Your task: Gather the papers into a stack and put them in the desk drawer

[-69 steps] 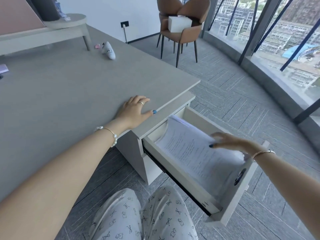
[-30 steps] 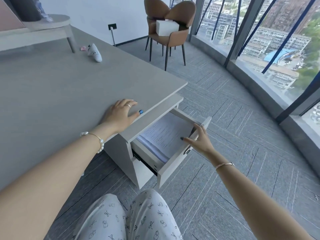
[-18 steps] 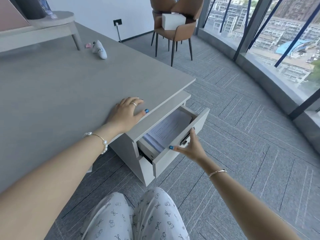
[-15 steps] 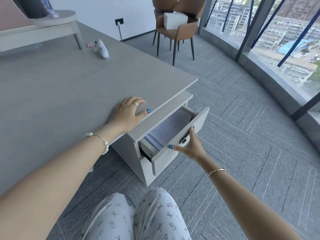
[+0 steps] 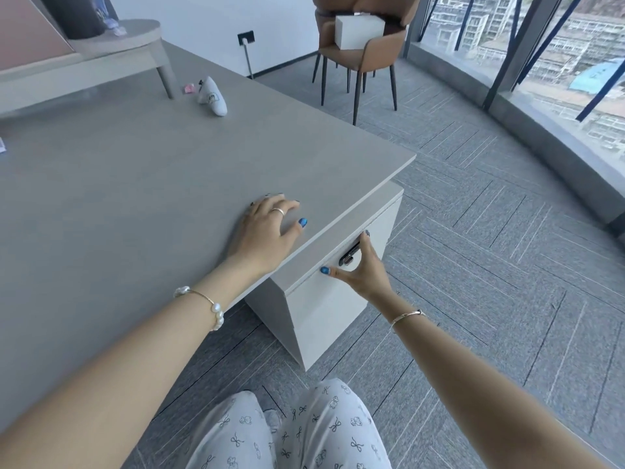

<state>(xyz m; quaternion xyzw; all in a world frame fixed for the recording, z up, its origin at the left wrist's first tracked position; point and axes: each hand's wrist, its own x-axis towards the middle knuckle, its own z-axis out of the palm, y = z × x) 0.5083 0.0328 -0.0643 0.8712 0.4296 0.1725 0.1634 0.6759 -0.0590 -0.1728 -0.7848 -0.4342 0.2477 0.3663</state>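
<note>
Our left hand (image 5: 269,233) lay flat on the desk (image 5: 142,184), fingers spread and palm down, close to the near right corner of the top. A ring showed on one finger and a pearl bracelet (image 5: 209,304) circled that wrist. Just beyond the thumb, the desk's edge dropped to the drawer unit below.

Our right hand (image 5: 360,270) was pressed against the drawer (image 5: 338,292) front, fingers opened wide with the thumb pointing left along the upper edge and the other fingers reaching up beside the dark handle (image 5: 350,253). It gripped nothing; the palm and fingertips simply rested on the panel. A thin bangle (image 5: 407,316) sat on that wrist.

The drawer stood shut, its face level with the rest of the cabinet, directly under the left hand and the desk edge. The papers could not be seen anywhere; no sheet showed on the desk top near either hand, and with the drawer closed we could not tell what lay inside.

Well beyond the left hand, toward the far side of the desk, a small white object (image 5: 213,98) lay next to a bit of pink. Farther off past the right hand, a brown chair (image 5: 362,49) held a white box (image 5: 358,30) on its seat. Below both arms, our knees in patterned trousers (image 5: 294,431) sat near the cabinet's base.
</note>
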